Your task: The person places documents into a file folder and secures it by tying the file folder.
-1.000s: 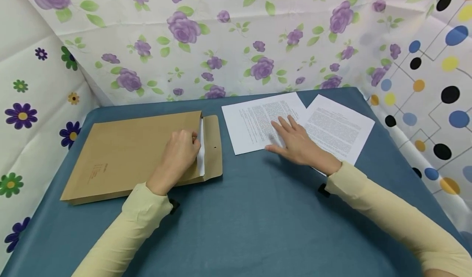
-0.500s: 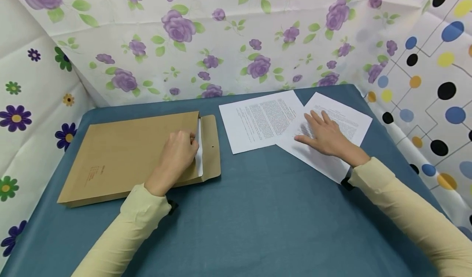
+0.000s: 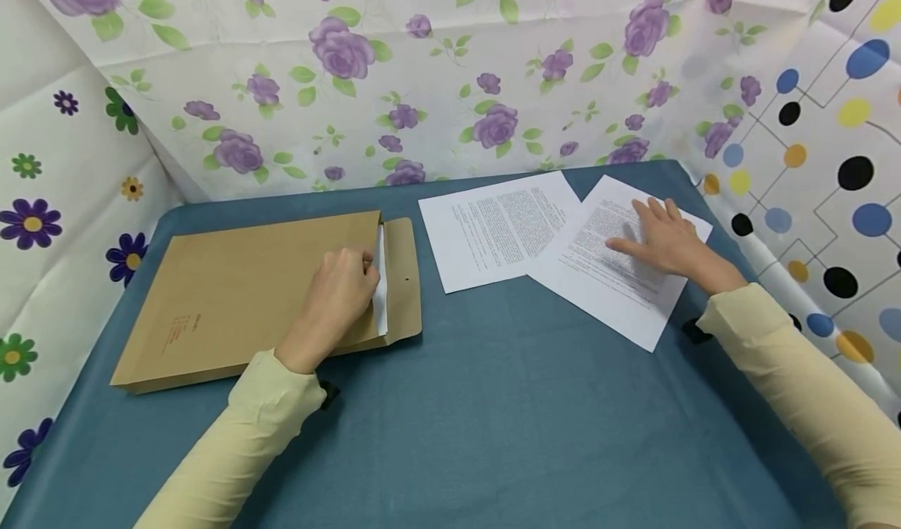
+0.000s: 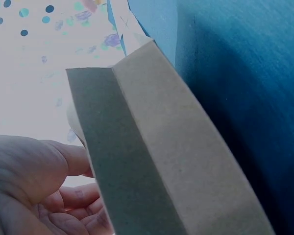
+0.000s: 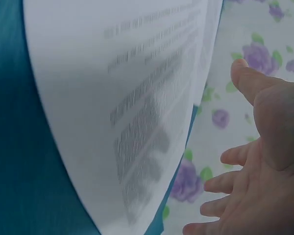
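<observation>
The envelope (image 3: 260,294) was matt brown kraft paper; the printed sheets (image 3: 605,271) were smooth white paper; the tablecloth (image 3: 493,404) was matt blue cloth.

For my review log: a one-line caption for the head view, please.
Left hand holds the brown envelope's mouth; right hand rests flat on the right printed sheet.

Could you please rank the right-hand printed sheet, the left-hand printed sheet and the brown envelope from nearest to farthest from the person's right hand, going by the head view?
1. Right-hand printed sheet, under the right hand.
2. Left-hand printed sheet, just leftward.
3. Brown envelope, far left.
</observation>
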A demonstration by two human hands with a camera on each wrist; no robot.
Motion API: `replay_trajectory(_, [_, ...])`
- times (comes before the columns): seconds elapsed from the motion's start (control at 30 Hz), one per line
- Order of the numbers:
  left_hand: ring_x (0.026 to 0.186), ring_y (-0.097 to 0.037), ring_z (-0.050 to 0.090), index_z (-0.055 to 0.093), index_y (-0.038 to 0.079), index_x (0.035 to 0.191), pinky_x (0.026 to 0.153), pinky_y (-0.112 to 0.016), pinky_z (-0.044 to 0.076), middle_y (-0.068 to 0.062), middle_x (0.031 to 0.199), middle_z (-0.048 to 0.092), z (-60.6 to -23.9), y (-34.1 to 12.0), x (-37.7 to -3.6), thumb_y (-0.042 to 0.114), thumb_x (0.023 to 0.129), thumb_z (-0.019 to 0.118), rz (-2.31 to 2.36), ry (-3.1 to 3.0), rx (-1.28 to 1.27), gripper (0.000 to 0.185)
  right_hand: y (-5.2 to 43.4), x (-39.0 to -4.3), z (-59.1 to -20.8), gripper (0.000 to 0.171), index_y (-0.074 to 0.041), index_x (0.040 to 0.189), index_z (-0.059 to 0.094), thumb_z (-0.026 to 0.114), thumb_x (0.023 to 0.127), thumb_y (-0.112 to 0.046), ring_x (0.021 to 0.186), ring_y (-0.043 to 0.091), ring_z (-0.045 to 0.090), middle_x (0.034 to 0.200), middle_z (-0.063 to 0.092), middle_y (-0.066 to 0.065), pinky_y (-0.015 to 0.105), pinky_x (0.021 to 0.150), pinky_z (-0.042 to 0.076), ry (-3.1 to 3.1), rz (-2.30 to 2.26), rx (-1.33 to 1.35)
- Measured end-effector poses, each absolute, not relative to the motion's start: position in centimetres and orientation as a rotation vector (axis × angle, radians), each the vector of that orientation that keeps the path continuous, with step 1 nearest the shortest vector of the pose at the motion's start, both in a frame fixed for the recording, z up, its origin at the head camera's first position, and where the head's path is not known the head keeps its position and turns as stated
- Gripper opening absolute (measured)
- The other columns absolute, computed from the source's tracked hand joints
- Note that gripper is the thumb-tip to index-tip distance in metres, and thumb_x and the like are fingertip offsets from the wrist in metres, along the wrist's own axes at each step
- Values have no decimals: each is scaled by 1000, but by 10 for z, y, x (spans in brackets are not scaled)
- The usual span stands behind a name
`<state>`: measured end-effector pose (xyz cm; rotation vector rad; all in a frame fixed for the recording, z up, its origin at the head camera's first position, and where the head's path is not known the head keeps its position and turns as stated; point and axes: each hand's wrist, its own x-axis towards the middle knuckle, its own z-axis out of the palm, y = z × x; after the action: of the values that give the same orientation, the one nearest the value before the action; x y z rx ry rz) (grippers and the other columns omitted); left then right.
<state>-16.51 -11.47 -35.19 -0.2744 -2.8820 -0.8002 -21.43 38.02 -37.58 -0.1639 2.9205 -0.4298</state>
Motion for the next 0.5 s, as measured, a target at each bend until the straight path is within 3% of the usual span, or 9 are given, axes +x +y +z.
replay_trajectory(0.3, [80, -32, 62, 74, -11, 102, 70, -42, 55, -26, 101, 71, -350, -114, -164, -4, 94, 56, -805, -2890, -260, 21, 411, -230, -376, 110, 9, 160, 8, 55, 96, -67, 147, 61, 1, 160, 9, 42, 81, 108, 11, 2932, -404, -101])
replay_trajectory(0.5, [83, -34, 64, 74, -12, 105, 76, -46, 58, -28, 105, 70, -350, -114, -164, -3, 95, 56, -810, -2904, -243, 22, 431, -246, -378, 110, 18, 156, 7, 59, 98, -60, 144, 64, 8, 156, 13, 47, 73, 113, 12, 2914, -422, -126])
